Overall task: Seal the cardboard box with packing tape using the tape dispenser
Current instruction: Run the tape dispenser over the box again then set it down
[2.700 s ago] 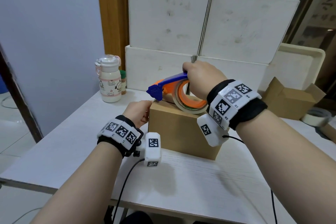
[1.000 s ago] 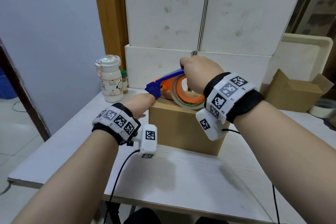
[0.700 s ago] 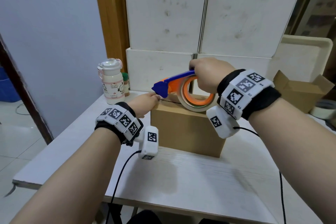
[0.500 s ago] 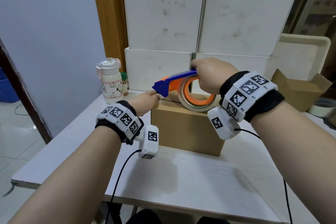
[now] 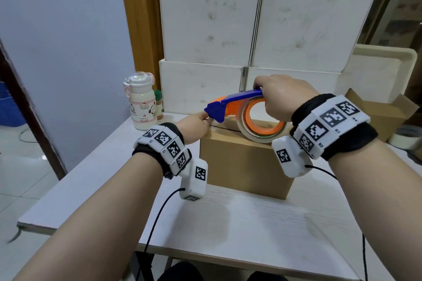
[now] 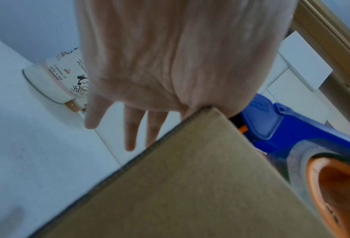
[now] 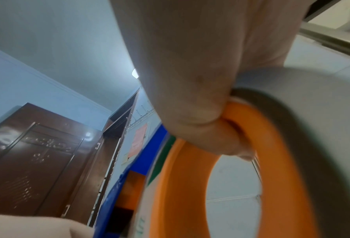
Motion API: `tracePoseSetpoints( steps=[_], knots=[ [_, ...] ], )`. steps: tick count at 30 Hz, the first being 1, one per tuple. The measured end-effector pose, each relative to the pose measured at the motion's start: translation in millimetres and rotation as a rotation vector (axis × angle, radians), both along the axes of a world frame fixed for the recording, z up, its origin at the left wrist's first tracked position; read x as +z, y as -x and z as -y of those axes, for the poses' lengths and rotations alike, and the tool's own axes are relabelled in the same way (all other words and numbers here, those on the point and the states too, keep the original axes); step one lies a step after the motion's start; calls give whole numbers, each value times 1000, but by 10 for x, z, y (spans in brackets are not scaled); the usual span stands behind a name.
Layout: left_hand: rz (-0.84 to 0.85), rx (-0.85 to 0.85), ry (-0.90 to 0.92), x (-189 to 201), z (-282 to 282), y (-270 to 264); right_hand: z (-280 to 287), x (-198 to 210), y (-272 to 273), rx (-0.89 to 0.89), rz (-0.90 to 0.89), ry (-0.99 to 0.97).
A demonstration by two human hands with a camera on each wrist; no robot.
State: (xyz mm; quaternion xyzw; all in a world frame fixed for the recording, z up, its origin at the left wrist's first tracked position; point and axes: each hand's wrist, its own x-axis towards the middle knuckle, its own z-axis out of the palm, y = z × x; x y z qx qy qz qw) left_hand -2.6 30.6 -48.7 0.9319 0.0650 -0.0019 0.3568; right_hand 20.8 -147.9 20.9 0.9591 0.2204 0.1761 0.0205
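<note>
Head view: my right hand (image 5: 282, 96) has its grip clamped round the top of the tape dispenser (image 5: 242, 109), thumb hooked through the orange core, roll riding on top of the cardboard box (image 5: 244, 162), which sits mid-table (image 5: 251, 219). Blue nose overhangs the box's left top edge. My left hand (image 5: 193, 126) is at that same corner; left wrist view shows three fingers straight and apart, hanging down the side, thumb and forefinger hidden, so I can't tell if they pinch a tape end. Risks as I judge them: tape end not stuck down, pull just peels it off; light box slides if the left hand isn't bracing; fingers sit just beside the nose, likely the cutter. Bottle (image 5: 141, 107) stands well apart.
</note>
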Motion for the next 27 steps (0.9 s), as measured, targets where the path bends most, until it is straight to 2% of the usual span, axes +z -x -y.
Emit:
tracePoseSetpoints(
  steps=[7, 13, 20, 23, 27],
  knots=[
    [60, 23, 464, -209, -15, -12, -31, -121, -7, -23, -28, -269],
    [70, 47, 563, -203, -56, -9, -103, -124, -29, -30, -49, -352],
    [134, 115, 375, -181, -206, 52, -336, -138, -37, 38, -44, -369],
    [138, 222, 514, -158, -220, 37, -430, -142, -56, 62, -81, -402],
    [75, 281, 652, -122, -209, -29, -437, -153, -102, 79, -115, -414]
  ],
)
